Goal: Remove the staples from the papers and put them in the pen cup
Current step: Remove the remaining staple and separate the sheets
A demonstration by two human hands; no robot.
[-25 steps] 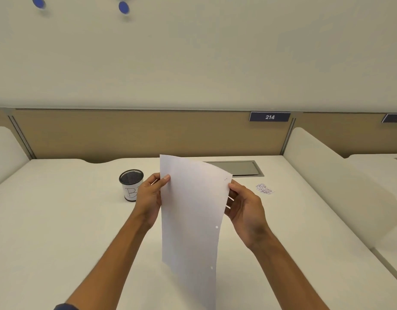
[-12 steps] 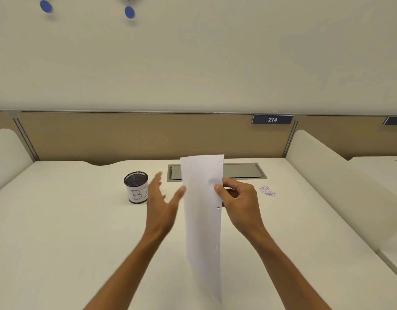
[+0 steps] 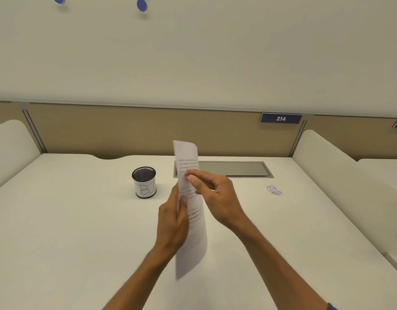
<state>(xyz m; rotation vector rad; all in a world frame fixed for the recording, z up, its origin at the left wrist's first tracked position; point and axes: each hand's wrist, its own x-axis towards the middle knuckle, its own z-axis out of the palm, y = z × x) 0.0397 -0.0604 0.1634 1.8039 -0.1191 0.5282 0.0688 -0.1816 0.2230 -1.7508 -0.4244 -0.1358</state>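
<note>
The papers stand almost edge-on above the middle of the desk, printed side facing right, blurred by motion. My left hand grips their left face with the thumb on the printed side. Just to the right, my right hand pinches the sheet's upper part between thumb and forefinger. The black mesh pen cup, wrapped in a white label with handwritten letters, stands on the desk left of the papers and apart from both hands. No staple can be made out on the sheet.
A small heap of staples lies on the white desk at the right. A grey cable hatch sits behind the papers. Rounded white dividers bound the desk on both sides, a tan panel at the back.
The papers have turned from facing me to nearly edge-on, printed side now visible. My left hand let go, opened, then took hold of the sheet again. My right hand kept its hold throughout.
</note>
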